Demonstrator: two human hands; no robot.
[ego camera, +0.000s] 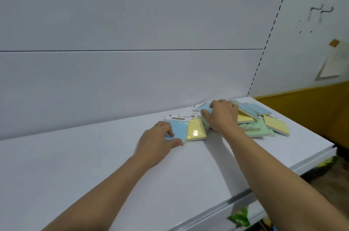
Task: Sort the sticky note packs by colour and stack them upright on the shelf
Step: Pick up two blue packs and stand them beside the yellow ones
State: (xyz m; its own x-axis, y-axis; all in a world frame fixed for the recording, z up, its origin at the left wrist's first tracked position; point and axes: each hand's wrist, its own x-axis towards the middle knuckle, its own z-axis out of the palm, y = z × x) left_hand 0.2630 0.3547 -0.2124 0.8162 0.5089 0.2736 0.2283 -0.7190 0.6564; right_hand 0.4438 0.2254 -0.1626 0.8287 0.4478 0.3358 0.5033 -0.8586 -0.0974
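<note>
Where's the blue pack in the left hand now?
Head view, centre: the blue pack sits at the pile's left end on the shelf, pinched by the left hand, a yellow pack against its right edge.

The left hand (pixel 156 140) covered the near corner of the front blue pack (pixel 179 128) it held. The right hand (pixel 222 115) hid most of the rear blue pack (pixel 205 108) it gripped. The green packs (pixel 253 127) lay mostly buried under a yellow pack (pixel 244 118). The print on the header cards was largely too small to read. Both forearms ran off the bottom edge.

Soft, even, bright light, faint arm shadow on the shelf (pixel 94 164), glare on one yellow pack (pixel 195 132), slightly blurry, edges bent
</note>
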